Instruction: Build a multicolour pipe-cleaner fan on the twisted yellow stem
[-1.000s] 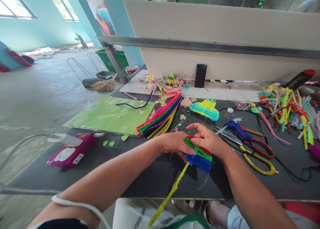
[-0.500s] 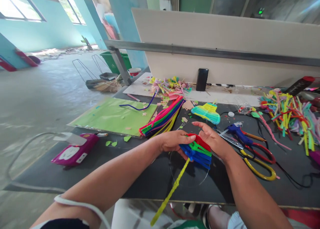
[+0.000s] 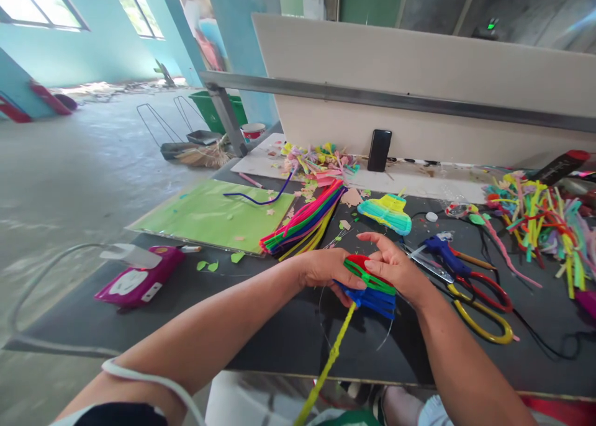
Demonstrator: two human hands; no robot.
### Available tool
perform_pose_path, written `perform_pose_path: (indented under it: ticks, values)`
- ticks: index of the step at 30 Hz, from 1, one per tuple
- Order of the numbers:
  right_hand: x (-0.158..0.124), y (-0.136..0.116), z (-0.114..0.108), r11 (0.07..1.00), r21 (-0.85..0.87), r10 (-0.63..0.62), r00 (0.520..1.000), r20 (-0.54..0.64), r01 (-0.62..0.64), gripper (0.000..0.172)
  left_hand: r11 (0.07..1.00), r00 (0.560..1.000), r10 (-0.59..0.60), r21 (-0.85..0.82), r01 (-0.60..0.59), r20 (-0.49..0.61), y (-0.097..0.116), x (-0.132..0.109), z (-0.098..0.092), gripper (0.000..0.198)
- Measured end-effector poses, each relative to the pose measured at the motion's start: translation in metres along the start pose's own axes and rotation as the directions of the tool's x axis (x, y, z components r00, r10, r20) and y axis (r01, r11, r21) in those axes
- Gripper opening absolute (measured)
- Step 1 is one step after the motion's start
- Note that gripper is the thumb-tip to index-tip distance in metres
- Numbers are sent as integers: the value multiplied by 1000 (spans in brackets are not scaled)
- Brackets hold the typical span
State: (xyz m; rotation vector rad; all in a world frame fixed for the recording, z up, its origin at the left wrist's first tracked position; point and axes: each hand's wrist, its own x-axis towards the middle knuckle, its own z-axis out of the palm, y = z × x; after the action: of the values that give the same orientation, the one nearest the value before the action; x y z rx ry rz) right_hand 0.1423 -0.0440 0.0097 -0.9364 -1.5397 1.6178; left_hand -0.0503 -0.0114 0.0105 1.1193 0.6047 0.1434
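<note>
My left hand (image 3: 333,274) is closed on a pipe-cleaner craft (image 3: 375,302) with red, green and blue bands, its thumb lying along the blue and green part. From the craft's lower side a yellow pipe-cleaner stem (image 3: 336,348) hangs down past the table edge. On the other side, my right hand (image 3: 391,266) pinches the red and green part under its thumb, with the index finger stretched out; its other fingers are partly hidden. A thin clear thread loops below the craft. Beyond the hands lies a bundle of coloured pipe cleaners (image 3: 307,221).
Scissors (image 3: 484,317) and a blue glue gun (image 3: 447,255) lie right of my right hand. A yellow and turquoise pipe-cleaner piece (image 3: 385,213) lies behind. Left are a green sheet (image 3: 209,218) and a magenta power bank (image 3: 139,283) with a cable. A phone (image 3: 379,151) leans against the board.
My right thumb has come down onto the red and green part of the craft, which has tilted slightly. My left hand keeps its hold.
</note>
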Motion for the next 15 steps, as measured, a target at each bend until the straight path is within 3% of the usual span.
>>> perform_pose_path:
  ticks: [6,11,13,15]
  values:
    - [3,6,1,999,36,4,1000,-27,-3,52,999,1000,22,26,-22,-16,-4,3,-3,29]
    - [5,0,-1,997,73,24,998,-57,-20,63,999,998,53,1,-53,33,-3,1,-7,34]
    - [6,-2,-2,992,124,1,990,-144,17,65,997,998,69,-44,-69,9,1,-2,-13,38]
    - [7,-2,-3,988,125,-53,956,-288,93,61,987,989,114,-105,-124,-96,8,-6,-19,41]
